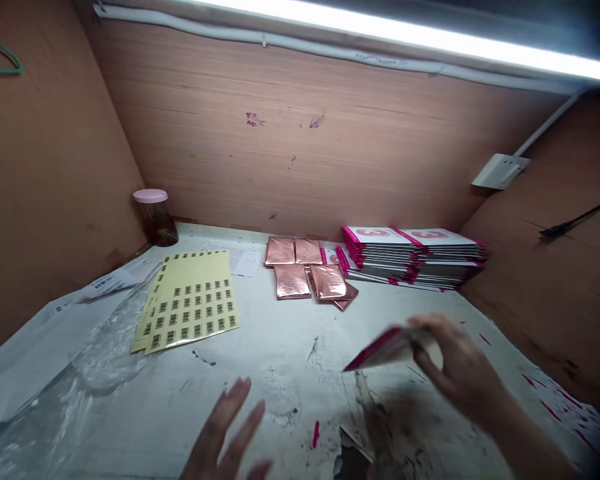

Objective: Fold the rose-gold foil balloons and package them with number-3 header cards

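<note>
A flat white carton with a magenta edge [380, 348], blurred by motion, is pinched between the thumb and fingers of my right hand [447, 360]. It tilts above the worn white tabletop. My left hand [230, 433] is low in the middle of the view, fingers spread, with nothing in it. Beyond the hands, copper-coloured foil packets [293, 280] lie in small piles. To their right, stacks of flat white and magenta cartons [405, 257] stand against the back panel.
Yellow sheets of barcode labels [195, 307] lie on the left, beside clear plastic wrap [105, 353] and white paper [45, 340]. A pink-lidded jar [155, 217] stands in the back left corner. Wooden panels enclose three sides; a socket [501, 171] is on the right.
</note>
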